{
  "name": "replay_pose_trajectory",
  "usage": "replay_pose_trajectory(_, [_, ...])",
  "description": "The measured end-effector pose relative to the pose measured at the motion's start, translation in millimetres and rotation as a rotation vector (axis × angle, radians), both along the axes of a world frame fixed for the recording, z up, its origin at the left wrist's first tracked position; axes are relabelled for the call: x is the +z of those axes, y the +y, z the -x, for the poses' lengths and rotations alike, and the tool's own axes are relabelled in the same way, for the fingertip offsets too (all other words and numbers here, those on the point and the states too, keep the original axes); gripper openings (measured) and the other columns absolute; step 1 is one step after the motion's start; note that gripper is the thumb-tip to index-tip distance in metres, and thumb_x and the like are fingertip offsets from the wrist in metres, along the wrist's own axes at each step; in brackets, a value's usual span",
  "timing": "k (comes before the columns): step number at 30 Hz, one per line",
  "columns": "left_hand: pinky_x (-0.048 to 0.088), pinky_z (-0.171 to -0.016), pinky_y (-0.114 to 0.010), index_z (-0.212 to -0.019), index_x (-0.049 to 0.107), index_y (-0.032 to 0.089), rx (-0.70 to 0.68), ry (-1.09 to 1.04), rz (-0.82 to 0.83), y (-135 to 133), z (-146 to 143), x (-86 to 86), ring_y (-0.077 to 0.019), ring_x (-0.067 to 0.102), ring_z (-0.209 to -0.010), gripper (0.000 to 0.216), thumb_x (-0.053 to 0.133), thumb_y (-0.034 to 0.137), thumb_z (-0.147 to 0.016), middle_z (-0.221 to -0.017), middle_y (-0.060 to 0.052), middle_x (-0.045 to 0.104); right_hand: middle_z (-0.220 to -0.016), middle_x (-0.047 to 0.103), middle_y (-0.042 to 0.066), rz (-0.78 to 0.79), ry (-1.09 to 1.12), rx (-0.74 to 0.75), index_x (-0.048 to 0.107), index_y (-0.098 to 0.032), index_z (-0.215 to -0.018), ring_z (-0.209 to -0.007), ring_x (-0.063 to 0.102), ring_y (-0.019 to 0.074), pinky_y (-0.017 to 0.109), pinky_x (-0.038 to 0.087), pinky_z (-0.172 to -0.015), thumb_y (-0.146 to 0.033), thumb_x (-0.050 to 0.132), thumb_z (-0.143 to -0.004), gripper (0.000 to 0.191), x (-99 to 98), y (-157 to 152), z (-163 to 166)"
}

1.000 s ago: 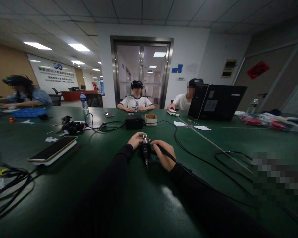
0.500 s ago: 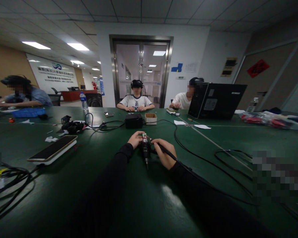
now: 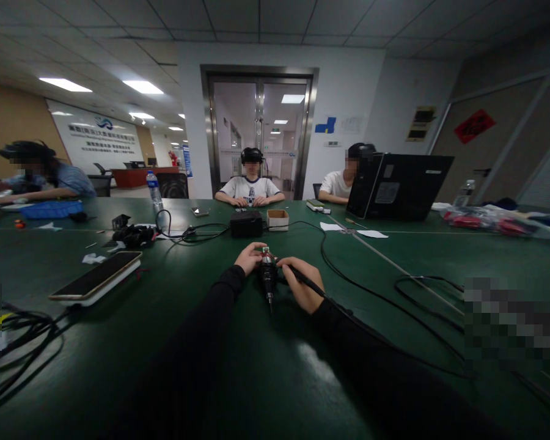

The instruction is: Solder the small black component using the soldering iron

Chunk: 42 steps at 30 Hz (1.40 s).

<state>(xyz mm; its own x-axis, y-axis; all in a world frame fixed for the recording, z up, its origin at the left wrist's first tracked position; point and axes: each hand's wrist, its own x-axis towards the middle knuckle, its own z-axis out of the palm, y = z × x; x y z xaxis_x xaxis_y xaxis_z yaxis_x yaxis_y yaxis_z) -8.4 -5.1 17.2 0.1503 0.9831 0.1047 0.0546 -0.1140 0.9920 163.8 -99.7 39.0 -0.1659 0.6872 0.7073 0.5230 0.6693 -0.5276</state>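
My left hand point(image 3: 248, 259) is closed at the far end of a black and silver tapered tool point(image 3: 269, 275), its fingertips at a small green and white circuit board point(image 3: 266, 250). The tool's thin metal tip points toward me, and reddish wires show near the board. In a pen-like grip, my right hand point(image 3: 305, 284) holds a slim black soldering iron point(image 3: 299, 274), whose cable runs back along my right sleeve. The iron's front end reaches the board end of the tool; whether they touch is too small to tell.
Beyond my hands stand a black box point(image 3: 246, 225) and a small open cardboard box point(image 3: 277, 220). A phone point(image 3: 101, 276) lies on a white block at left, near coiled cables point(image 3: 21, 345). A large black computer case point(image 3: 401, 186) stands at right. Several people sit around the green table point(image 3: 174, 379).
My hands, the tool and the soldering iron keep nearly the same place. Across the table, the right-hand person's raised hand has gone down. The view has shifted very slightly.
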Motion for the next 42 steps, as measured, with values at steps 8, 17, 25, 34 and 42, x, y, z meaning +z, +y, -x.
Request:
replay_pose_trajectory(8, [0.038,-0.053,-0.02,-0.108,0.057,0.018,0.005,0.006,0.003,-3,0,2.8,-0.0164,0.06,-0.078,0.05,0.049,0.005,-0.06,-0.092,-0.007,0.068,-0.092,0.071,0.001,0.012,-0.016,0.017,0.065,-0.024,-0.086,-0.087,0.065,0.0175,0.028,0.047,-0.081,-0.023,0.046,-0.087,0.02,-1.4,1,0])
replay_pose_trajectory(17, [0.038,-0.055,-0.021,-0.109,0.056,0.015,0.01,-0.013,0.016,0,0,0.7,-0.0181,0.062,-0.081,0.049,0.048,0.005,-0.061,-0.093,-0.009,0.069,-0.089,0.071,0.001,-0.001,0.004,-0.03,0.065,-0.024,-0.083,-0.084,0.065,0.0175,0.028,0.047,-0.078,-0.023,0.047,-0.086,0.019,-1.1,1,-1])
replay_pose_trajectory(25, [0.04,-0.057,-0.021,-0.11,0.055,0.015,0.01,0.004,0.024,-2,-1,2.6,-0.0165,0.062,-0.08,0.05,0.049,0.004,-0.062,-0.093,-0.008,0.069,-0.089,0.071,0.001,0.018,-0.019,-0.027,0.065,-0.023,-0.085,-0.085,0.065,0.0166,0.026,0.046,-0.078,-0.021,0.047,-0.086,0.018,-2.1,3,-1])
replay_pose_trajectory(34, [0.04,-0.055,-0.021,-0.109,0.057,0.016,0.063,0.121,0.013,5,-2,-3.2,-0.0155,0.059,-0.078,0.042,0.046,0.009,-0.069,-0.088,-0.005,0.066,-0.09,0.071,0.001,-0.015,0.018,-0.046,0.066,-0.023,-0.085,-0.085,0.065,0.0172,0.027,0.047,-0.08,-0.022,0.047,-0.086,0.018,-1.3,2,0])
replay_pose_trajectory(42, [0.045,-0.075,-0.026,-0.099,0.066,0.019,0.187,0.562,-0.088,19,1,-14.2,-0.0172,0.06,-0.085,0.032,0.041,0.024,-0.08,-0.093,-0.003,0.068,-0.091,0.071,0.001,-0.014,0.023,-0.049,0.066,-0.023,-0.085,-0.086,0.065,0.0174,0.027,0.047,-0.079,-0.023,0.046,-0.086,0.02,-1.6,2,-1])
